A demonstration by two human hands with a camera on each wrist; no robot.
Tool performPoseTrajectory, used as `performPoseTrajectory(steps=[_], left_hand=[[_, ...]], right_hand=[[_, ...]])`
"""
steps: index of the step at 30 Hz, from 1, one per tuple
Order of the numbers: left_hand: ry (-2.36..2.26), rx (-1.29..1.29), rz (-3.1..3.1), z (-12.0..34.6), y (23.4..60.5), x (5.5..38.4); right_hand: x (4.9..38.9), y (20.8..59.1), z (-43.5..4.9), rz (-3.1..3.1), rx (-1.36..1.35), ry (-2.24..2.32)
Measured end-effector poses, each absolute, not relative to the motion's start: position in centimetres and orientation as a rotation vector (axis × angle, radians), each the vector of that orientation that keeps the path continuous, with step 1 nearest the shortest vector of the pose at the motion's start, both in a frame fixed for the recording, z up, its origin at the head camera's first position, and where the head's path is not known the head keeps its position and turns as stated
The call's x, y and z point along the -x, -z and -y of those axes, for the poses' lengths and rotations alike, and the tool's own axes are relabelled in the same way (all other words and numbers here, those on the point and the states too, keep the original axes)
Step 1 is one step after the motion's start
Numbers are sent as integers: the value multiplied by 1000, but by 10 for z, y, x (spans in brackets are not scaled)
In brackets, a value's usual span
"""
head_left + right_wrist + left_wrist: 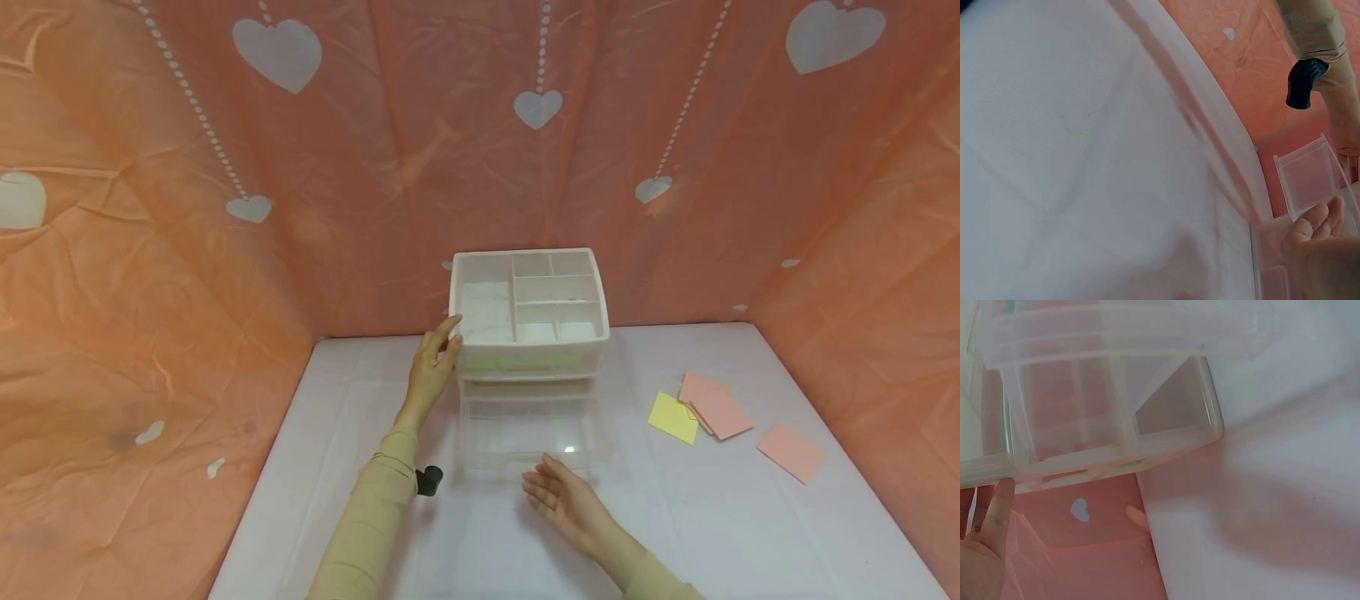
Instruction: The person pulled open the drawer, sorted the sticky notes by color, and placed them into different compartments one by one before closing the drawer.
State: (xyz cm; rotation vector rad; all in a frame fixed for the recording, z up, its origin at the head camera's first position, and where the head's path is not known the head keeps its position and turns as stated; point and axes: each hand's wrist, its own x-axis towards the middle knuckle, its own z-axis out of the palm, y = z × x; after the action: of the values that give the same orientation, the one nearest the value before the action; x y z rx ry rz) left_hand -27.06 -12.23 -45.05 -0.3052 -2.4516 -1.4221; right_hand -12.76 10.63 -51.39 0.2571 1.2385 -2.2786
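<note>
- One drawer unit (pixel 528 343) of pale plastic stands on the white table (pixel 337 467), immediately right of the left hand (pixel 431 371) and ahead of the right hand (pixel 570 508).
- Left hand: we find it released, not clenched; its extended fingers touch the unit's left side near the front corner.
- Right hand: we find it relaxed, with fingers slightly bent and grasping nothing. Its fingertips are at the front of the lower drawer (pixel 525 429); we cannot tell whether they touch.
- Lower drawer: clear, pulled out, between the right hand and the unit's body.
- Upper drawer (pixel 528 372): just right of the left thumb; we see yellow-green contents (pixel 521 362) through its front.
- Top tray (pixel 486 312): divided into compartments, right of the left fingertips.
- Right of the right hand and farther forward, we record a yellow note (pixel 673 418) beside overlapping pink notes (pixel 722 414); a separate pink sheet (pixel 792 452) lies farther right.
- Behind the left hand, a black device (pixel 430 481) sits at the beige sleeve (pixel 360 525).
- Beyond both hands hangs orange cloth (pixel 450 167) with pale hearts.
</note>
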Motion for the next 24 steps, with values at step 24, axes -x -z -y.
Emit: performPoseTrajectory(steps=[24], left_hand=[[1402, 288, 2454, 122, 450, 270]], right_hand=[[147, 459, -170, -1697, 303, 2345]])
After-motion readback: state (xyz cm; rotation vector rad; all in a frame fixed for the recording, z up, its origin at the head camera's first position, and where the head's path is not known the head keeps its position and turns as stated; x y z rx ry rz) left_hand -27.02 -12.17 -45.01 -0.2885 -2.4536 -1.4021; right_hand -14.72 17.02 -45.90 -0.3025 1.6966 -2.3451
